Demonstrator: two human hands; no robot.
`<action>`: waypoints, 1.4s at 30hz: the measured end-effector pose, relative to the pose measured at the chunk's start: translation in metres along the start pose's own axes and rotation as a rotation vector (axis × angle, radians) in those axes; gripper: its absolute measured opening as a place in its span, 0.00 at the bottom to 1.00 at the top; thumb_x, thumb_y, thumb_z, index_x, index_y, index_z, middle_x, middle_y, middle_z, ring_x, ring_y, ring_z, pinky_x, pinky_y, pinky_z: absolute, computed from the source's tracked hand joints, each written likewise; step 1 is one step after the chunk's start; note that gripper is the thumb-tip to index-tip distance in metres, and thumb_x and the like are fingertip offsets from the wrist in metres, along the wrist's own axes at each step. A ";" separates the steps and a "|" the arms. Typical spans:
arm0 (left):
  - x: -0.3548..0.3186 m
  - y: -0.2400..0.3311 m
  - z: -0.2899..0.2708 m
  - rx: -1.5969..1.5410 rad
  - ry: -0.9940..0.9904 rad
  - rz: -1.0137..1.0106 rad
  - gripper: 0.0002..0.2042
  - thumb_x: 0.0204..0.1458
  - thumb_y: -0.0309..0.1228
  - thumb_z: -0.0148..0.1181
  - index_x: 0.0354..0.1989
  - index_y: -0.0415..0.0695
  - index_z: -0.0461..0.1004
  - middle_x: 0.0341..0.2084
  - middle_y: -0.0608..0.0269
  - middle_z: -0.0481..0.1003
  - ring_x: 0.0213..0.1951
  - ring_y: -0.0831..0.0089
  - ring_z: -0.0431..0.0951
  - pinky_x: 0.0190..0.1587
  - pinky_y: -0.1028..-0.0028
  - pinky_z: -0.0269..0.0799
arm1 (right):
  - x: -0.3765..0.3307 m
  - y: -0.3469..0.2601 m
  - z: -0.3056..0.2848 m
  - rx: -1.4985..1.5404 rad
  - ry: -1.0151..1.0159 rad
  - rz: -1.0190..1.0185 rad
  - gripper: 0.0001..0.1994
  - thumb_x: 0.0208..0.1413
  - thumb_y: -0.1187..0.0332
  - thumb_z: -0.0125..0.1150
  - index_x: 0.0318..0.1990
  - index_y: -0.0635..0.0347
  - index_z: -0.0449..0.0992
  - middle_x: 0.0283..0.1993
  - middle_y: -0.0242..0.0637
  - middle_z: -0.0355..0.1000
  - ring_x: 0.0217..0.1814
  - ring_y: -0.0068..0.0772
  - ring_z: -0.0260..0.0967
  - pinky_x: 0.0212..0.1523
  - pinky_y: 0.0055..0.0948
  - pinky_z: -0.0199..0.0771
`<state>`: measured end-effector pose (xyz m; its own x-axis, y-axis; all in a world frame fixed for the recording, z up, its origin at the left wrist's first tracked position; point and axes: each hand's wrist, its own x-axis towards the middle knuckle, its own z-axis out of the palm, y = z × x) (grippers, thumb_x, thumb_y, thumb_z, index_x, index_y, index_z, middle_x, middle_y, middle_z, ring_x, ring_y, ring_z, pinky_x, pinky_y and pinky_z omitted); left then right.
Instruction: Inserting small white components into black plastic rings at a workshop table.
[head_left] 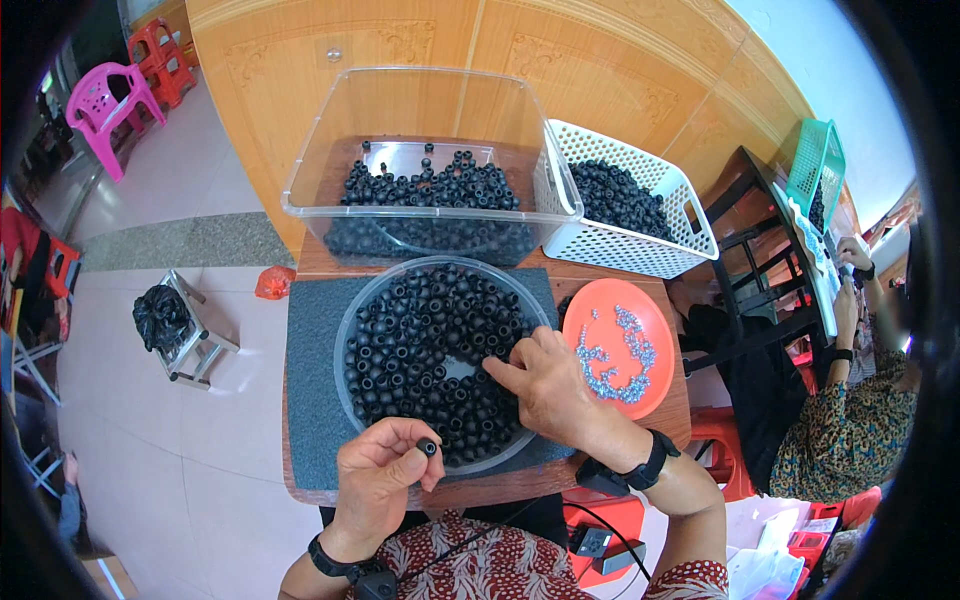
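**Hands over the bowl of black rings**

Fingers first: low in the frame, just left of centre, the left hand [378,470] is curled up tight, thumb and fingertips pinching one small black ring [428,447] right at the near rim of the round clear bowl [345,340]. That ring sits clear of the pile, held up at the fingertips.

Right of centre, the right hand [545,380] lies over the bowl's right edge, fingers bent and pointing left, the forefinger down among the heap of black rings [420,340] that fills the bowl. Whether it has one gripped, I cannot tell; the fingertips are buried in the pile. A black wristband wraps each wrist.

The bowl rests on a dark grey mat [310,400] on a small wooden table [672,420]. Just beside the right hand, at centre right, an orange plate [650,375] carries a scatter of tiny silvery parts [625,355].

Above the bowl, upper centre, a clear plastic tub [430,110] holds more black rings, and touching its right side a white slotted basket [650,250] is loaded with them too. Far upper right, a green basket [815,165] stands on a dark table, where another person's hands are busy at the right edge. Upper left, a pink plastic chair [105,105]; at mid left, a metal stool [195,340] with a black bag on it.
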<state>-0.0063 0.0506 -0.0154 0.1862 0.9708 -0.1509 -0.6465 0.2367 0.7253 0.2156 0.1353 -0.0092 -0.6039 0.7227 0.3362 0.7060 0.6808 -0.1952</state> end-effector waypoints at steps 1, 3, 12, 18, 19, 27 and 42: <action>0.000 0.000 0.000 -0.002 0.000 0.002 0.14 0.52 0.31 0.63 0.40 0.31 0.72 0.25 0.58 0.75 0.25 0.76 0.73 0.28 0.79 0.68 | -0.001 0.000 0.000 -0.002 -0.001 -0.001 0.22 0.31 0.82 0.58 0.40 0.56 0.80 0.30 0.36 0.64 0.34 0.39 0.59 0.34 0.35 0.62; 0.001 0.000 -0.001 -0.003 -0.010 0.000 0.14 0.52 0.31 0.63 0.40 0.31 0.72 0.25 0.58 0.75 0.25 0.76 0.73 0.29 0.80 0.68 | -0.004 -0.001 -0.002 0.036 0.001 -0.018 0.21 0.31 0.82 0.58 0.38 0.56 0.80 0.30 0.35 0.64 0.34 0.39 0.59 0.34 0.35 0.62; 0.002 -0.001 -0.002 0.016 0.026 0.006 0.14 0.51 0.31 0.64 0.38 0.32 0.71 0.22 0.55 0.74 0.22 0.72 0.73 0.26 0.73 0.70 | -0.011 0.005 -0.007 0.131 0.129 0.106 0.13 0.34 0.81 0.61 0.32 0.61 0.79 0.28 0.38 0.66 0.34 0.41 0.61 0.33 0.37 0.63; 0.000 0.000 -0.002 -0.024 -0.013 -0.013 0.14 0.52 0.30 0.63 0.41 0.32 0.72 0.24 0.58 0.75 0.25 0.76 0.72 0.29 0.79 0.68 | 0.004 0.006 -0.001 0.115 0.142 0.152 0.08 0.40 0.78 0.67 0.30 0.61 0.77 0.27 0.36 0.68 0.32 0.40 0.63 0.31 0.35 0.64; 0.000 0.001 -0.002 -0.024 -0.013 -0.011 0.14 0.52 0.30 0.63 0.41 0.32 0.72 0.24 0.58 0.75 0.25 0.76 0.72 0.29 0.79 0.68 | 0.006 0.004 0.001 0.115 0.143 0.149 0.08 0.40 0.78 0.67 0.30 0.61 0.77 0.27 0.36 0.68 0.32 0.40 0.63 0.31 0.35 0.64; 0.000 -0.001 -0.001 -0.004 0.029 -0.016 0.14 0.51 0.32 0.65 0.38 0.33 0.72 0.22 0.56 0.74 0.22 0.72 0.72 0.26 0.74 0.69 | 0.018 -0.005 0.014 -0.114 0.069 0.106 0.09 0.37 0.72 0.69 0.23 0.60 0.73 0.26 0.38 0.65 0.33 0.41 0.60 0.35 0.37 0.60; 0.000 0.002 0.005 0.032 0.072 -0.023 0.13 0.52 0.30 0.63 0.40 0.33 0.71 0.24 0.56 0.75 0.23 0.73 0.72 0.27 0.76 0.69 | 0.008 -0.022 -0.012 0.461 0.052 0.252 0.05 0.45 0.74 0.65 0.27 0.63 0.75 0.28 0.38 0.69 0.30 0.34 0.65 0.32 0.33 0.65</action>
<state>-0.0035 0.0513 -0.0106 0.1462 0.9657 -0.2145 -0.6188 0.2584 0.7418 0.1996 0.1252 0.0090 -0.4093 0.8717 0.2693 0.5837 0.4770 -0.6570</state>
